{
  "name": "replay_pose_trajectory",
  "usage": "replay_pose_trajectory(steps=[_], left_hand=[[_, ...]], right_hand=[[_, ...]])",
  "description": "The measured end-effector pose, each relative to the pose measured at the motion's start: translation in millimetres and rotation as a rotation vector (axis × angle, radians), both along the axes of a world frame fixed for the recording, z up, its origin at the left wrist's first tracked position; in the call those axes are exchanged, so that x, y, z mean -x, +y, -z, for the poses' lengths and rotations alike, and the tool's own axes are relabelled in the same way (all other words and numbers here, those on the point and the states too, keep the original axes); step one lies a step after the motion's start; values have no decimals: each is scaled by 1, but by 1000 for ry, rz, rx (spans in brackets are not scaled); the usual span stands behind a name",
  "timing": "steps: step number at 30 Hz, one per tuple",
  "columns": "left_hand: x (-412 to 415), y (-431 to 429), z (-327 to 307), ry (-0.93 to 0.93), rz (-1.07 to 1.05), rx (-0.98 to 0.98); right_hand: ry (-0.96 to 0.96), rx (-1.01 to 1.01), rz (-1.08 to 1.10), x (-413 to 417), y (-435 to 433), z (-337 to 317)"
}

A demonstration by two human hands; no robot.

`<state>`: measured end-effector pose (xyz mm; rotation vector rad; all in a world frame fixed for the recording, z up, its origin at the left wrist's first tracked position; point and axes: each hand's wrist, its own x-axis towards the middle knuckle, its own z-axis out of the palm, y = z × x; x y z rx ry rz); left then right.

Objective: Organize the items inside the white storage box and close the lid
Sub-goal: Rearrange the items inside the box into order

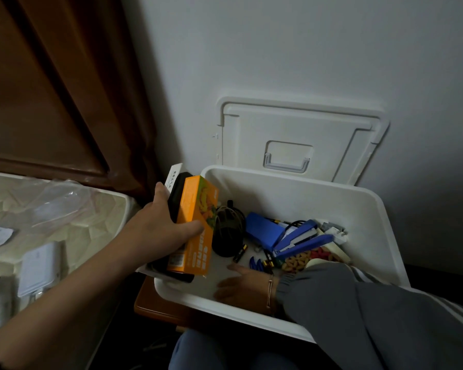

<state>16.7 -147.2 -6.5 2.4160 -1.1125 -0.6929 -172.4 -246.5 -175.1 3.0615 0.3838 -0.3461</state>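
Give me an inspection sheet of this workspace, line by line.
Surface: white storage box on a brown stand.
Job's things: lid open against wall; orange box, blue stapler, batteries inside.
Clutter: bed holds plastic wrap and white packs.
Grippers: left hand grips orange box with other boxes; right hand flat on box floor.
Cables: black cable by stapler.
Surroundings: white wall, brown headboard.

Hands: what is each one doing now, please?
Left hand: closed on orange cardboard box with flat black and white items.
Right hand: open, flat inside white plastic storage box.
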Motion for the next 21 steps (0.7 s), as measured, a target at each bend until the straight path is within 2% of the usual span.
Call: replay_pose_trajectory(steps=[2, 3, 8, 10, 12, 14, 16, 18, 21], left_hand=[[0, 0, -1, 4, 8, -12], [0, 0, -1, 9, 11, -16], [-2, 0, -3, 37, 3, -21], [-2, 0, -3, 43, -1, -13], [-3, 0, -3, 54, -11, -4], [-4, 1, -2, 68, -18, 5], [-4, 1, -1, 80, -21, 8], [-4, 1, -1, 86, -18, 7], [-3, 0, 0, 90, -18, 16]], right_hand=[[137, -102, 32, 4, -3, 0], [147, -132, 54, 6, -7, -3], [170, 54, 30, 25, -33, -17], [74, 140, 86, 29, -39, -19], [-162, 133, 259, 30, -44, -20], [-316, -7, 536, 25, -55, -23], [-240, -44, 836, 13, -72, -23], [-111, -44, 1048, 3, -84, -20], [-20, -46, 1178, -7, -93, -10]])
